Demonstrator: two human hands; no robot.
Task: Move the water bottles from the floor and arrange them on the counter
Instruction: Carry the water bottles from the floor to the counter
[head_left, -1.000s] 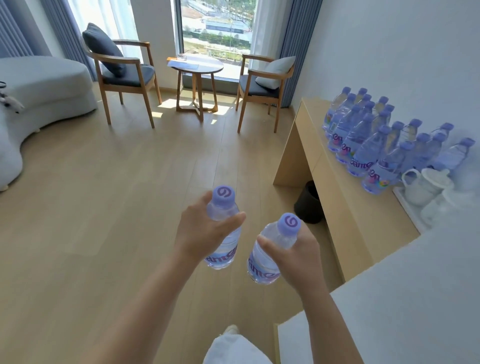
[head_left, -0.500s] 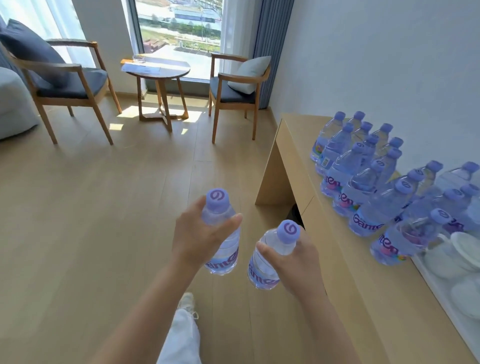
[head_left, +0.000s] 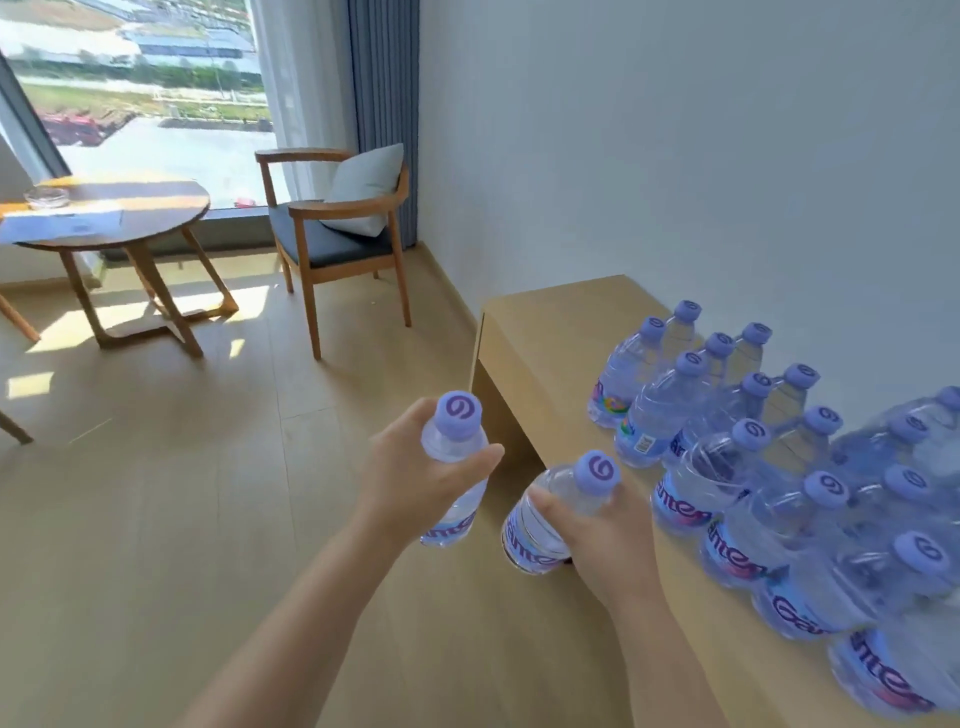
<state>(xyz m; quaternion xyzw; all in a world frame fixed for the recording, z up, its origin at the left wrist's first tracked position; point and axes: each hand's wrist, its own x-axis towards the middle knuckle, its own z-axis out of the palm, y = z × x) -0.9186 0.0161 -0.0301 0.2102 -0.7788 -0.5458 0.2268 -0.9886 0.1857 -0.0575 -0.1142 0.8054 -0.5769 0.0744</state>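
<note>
Each hand grasps one bottle: left hand (head_left: 415, 467) curled around the left bottle (head_left: 457, 483), right hand (head_left: 602, 540) around the right bottle (head_left: 550, 519); the counter (head_left: 545, 322) with standing bottles (head_left: 727, 467) lies at three o'clock.

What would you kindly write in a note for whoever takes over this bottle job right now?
Left hand grips one water bottle over the floor, upright, grip around its shoulder.
Right hand grips a second bottle, tilted, at the front edge of the counter.
Done: many bottles stand in rows on the counter by the wall.
Left: set both held bottles down; free space lies at the counter's far end. Floor bottles are not in view.
</note>
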